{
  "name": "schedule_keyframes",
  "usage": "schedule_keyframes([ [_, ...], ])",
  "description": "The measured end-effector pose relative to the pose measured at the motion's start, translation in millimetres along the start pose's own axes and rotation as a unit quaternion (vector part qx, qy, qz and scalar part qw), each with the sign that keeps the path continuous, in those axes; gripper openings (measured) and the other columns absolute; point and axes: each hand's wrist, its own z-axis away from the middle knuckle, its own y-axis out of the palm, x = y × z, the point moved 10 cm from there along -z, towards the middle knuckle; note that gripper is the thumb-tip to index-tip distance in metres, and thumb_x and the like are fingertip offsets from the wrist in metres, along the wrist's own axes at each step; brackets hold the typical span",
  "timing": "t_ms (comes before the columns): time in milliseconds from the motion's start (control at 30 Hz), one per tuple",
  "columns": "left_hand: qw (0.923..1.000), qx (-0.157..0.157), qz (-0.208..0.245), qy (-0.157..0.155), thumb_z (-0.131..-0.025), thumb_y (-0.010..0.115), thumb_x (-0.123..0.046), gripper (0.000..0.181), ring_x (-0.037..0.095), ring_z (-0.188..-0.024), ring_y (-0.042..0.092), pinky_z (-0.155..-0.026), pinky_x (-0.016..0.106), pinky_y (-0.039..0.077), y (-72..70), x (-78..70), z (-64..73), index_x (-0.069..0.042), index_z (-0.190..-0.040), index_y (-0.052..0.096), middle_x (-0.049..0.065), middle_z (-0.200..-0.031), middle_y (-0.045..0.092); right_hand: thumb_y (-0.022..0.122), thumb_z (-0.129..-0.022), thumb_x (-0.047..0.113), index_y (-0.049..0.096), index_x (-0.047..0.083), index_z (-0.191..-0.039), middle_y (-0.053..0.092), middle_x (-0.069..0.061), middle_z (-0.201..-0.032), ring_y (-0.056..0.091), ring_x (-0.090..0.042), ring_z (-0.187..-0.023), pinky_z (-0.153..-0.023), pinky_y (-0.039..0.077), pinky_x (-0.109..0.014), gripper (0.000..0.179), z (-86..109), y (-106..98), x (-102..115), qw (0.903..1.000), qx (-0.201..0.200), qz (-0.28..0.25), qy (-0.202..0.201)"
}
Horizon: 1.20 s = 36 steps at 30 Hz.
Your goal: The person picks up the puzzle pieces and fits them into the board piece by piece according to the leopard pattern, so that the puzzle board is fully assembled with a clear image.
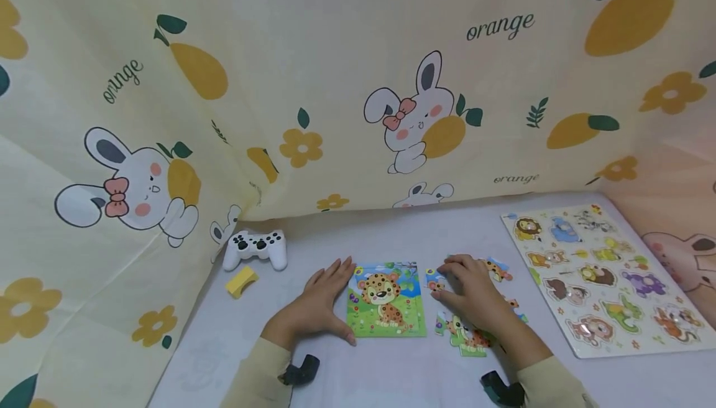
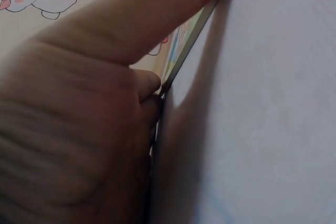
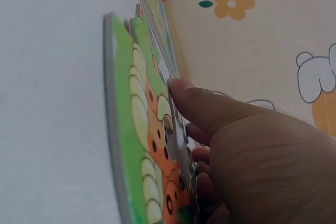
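A square leopard picture board lies flat mid-table in the head view. My left hand rests at its left side, thumb and fingers fairly straight and spread along the edge. To the board's right, my right hand pinches a blue-and-orange puzzle piece between thumb and fingers. Below that hand, several joined puzzle pieces show green grass and part of a leopard. Another puzzle piece lies beyond the fingers. In the right wrist view, the thumb touches the pieces; the other fingertips are partly hidden.
A large board with animal pictures lies at the right. A white game controller and a yellow block are at the left. Patterned cloth hangs behind and beside the white tabletop.
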Motion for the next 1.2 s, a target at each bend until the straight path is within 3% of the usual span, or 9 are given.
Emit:
schedule_keyframes([
  [200, 1.0000, 0.000, -0.007, 0.002, -0.056, 0.101, -0.068, 0.156, 0.026, -0.166, -0.001, -0.130, 0.056, -0.001, 1.5, -0.8, 1.2, -0.011, -0.175, 0.017, 0.002, -0.182, 0.006, 0.088, -0.095, 0.032, 0.070, 0.004, -0.132, 0.054, -0.022, -0.151, 0.041, -0.046, -0.141, -0.111, 0.040, -0.071, 0.049, -0.5, 4, -4, 0.9997, 0.007, -0.010, 0.022],
  [367, 0.9998, 0.006, -0.019, -0.005, -0.057, 0.099, -0.071, 0.157, 0.022, -0.166, -0.004, -0.130, 0.053, -0.002, 4.2, 2.9, -1.5, -0.014, -0.176, 0.015, -0.002, -0.182, 0.003, 0.087, -0.096, 0.030, 0.069, 0.004, -0.133, 0.057, -0.022, -0.148, 0.043, -0.046, -0.140, -0.112, 0.040, -0.069, 0.049, 0.5, 4, -4, 0.9997, 0.004, -0.013, 0.022],
  [533, 0.9997, 0.009, -0.021, -0.005, -0.058, 0.099, -0.071, 0.156, 0.022, -0.165, -0.004, -0.130, 0.053, -0.002, 4.2, 3.5, -2.3, -0.013, -0.176, 0.016, -0.003, -0.182, 0.003, 0.085, -0.099, 0.027, 0.072, 0.005, -0.125, 0.067, -0.014, -0.130, 0.053, -0.040, -0.127, -0.106, 0.046, -0.064, 0.037, 0.5, 1, 1, 0.9997, -0.009, -0.019, 0.009],
  [633, 0.9998, 0.009, -0.020, -0.004, -0.058, 0.099, -0.071, 0.155, 0.023, -0.166, -0.004, -0.130, 0.054, -0.002, 3.2, 2.7, -1.2, -0.012, -0.176, 0.017, -0.001, -0.182, 0.004, 0.086, -0.098, 0.026, 0.074, 0.004, -0.128, 0.069, -0.008, -0.123, 0.057, -0.035, -0.120, -0.102, 0.049, -0.060, 0.039, 0.2, 1, 2, 0.9996, -0.009, -0.024, 0.008],
  [800, 0.9999, 0.006, -0.013, 0.002, -0.059, 0.099, -0.070, 0.154, 0.025, -0.166, -0.003, -0.130, 0.055, -0.002, 0.5, 0.7, -0.1, -0.011, -0.175, 0.018, 0.000, -0.182, 0.005, 0.089, -0.094, 0.032, 0.076, 0.006, -0.130, 0.066, -0.009, -0.124, 0.055, -0.035, -0.118, -0.098, 0.048, -0.059, 0.047, -1.3, 5, 5, 0.9999, 0.008, 0.000, 0.013],
  [1067, 0.9999, 0.005, -0.009, 0.004, -0.059, 0.099, -0.069, 0.153, 0.023, -0.166, -0.003, -0.130, 0.054, -0.003, 0.9, 1.2, -0.6, -0.010, -0.175, 0.018, -0.001, -0.181, 0.004, 0.089, -0.095, 0.030, 0.076, 0.008, -0.127, 0.065, -0.012, -0.130, 0.054, -0.039, -0.124, -0.102, 0.046, -0.066, 0.040, -1.3, 5, 15, 0.9999, 0.012, 0.012, 0.000],
  [1200, 0.9999, 0.004, -0.009, 0.004, -0.060, 0.098, -0.070, 0.153, 0.023, -0.166, -0.003, -0.130, 0.055, -0.002, 1.8, 1.7, -0.4, -0.011, -0.175, 0.017, 0.000, -0.182, 0.004, 0.087, -0.097, 0.027, 0.076, 0.009, -0.128, 0.065, -0.008, -0.128, 0.055, -0.035, -0.121, -0.099, 0.049, -0.062, 0.038, -1.8, 2, 23, 0.9999, 0.007, 0.004, -0.013],
])
